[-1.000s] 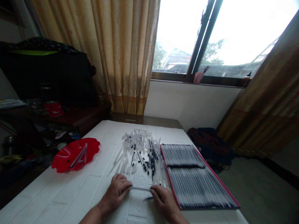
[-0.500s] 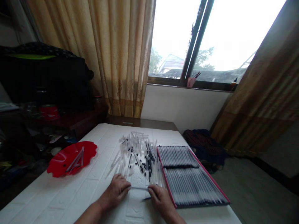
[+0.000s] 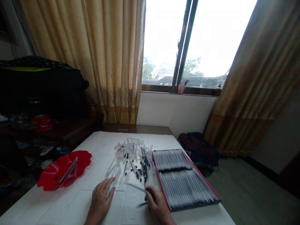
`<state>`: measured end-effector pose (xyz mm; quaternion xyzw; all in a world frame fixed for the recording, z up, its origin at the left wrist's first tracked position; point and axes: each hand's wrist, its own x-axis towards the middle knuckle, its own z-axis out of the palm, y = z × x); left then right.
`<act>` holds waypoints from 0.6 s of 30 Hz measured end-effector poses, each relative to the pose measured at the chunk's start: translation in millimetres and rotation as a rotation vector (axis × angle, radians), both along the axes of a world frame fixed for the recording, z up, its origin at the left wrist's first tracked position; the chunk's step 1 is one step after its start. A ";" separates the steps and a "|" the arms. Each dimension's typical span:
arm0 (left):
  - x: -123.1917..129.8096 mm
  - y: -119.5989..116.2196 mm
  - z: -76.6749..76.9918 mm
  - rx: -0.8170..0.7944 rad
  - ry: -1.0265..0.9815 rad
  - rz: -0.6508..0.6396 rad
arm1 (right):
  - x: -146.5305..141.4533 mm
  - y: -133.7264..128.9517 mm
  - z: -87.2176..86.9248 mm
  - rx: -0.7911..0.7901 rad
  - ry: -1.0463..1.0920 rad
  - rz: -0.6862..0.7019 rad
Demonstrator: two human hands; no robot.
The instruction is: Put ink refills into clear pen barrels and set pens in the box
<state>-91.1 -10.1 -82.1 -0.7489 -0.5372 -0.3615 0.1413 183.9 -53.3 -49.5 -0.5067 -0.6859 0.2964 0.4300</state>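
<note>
Two hands at the table. What does each have?

Left hand (image 3: 100, 200): fingers (image 3: 109, 187) spread wide, holding nothing, just beside the near edge of the pile. Right hand (image 3: 158, 204): fingers (image 3: 150, 195) curled and closed on the end of one clear plastic tube (image 3: 136, 187), which slants over the table toward the pile. A dark pointed tip (image 3: 142, 203) shows below those fingers; I cannot tell what it belongs to.

Surface?

White table (image 3: 58, 200), brick-textured top. Loose clear tubes (image 3: 131, 159) lie heaped mid-table, black pieces mixed in among them. Touching the heap on its right is a red-edged tray (image 3: 201, 174) packed with two rows of dark-cored tubes (image 3: 185, 190). Well to the left sits a scalloped red plate (image 3: 82, 159), a few clear tubes (image 3: 69, 173) lying in it.

Room?

Gold curtains (image 3: 112, 62) flank a bright window (image 3: 164, 47), with a pink cup (image 3: 180, 89) on its sill. A black bag (image 3: 39, 87) sits on a dark wooden cabinet (image 3: 82, 131) at left. A dark red cloth bundle (image 3: 197, 147) lies on the floor (image 3: 246, 190) at right.
</note>
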 end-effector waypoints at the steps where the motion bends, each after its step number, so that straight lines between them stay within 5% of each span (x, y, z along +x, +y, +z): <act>1: -1.6 2.0 -3.0 0.004 -0.001 0.021 | -1.3 -1.0 -0.8 0.003 0.026 -0.006; 7: -5.8 8.4 -10.6 -0.025 0.002 0.043 | 20.5 -12.0 17.6 0.031 0.065 -0.205; 13: -7.4 9.5 -8.7 -0.028 0.022 0.051 | 88.0 -21.1 40.7 -0.048 -0.360 -0.648; 18: -8.0 10.0 -6.1 -0.027 0.040 0.052 | 103.1 -25.7 38.7 -0.133 -0.634 -0.737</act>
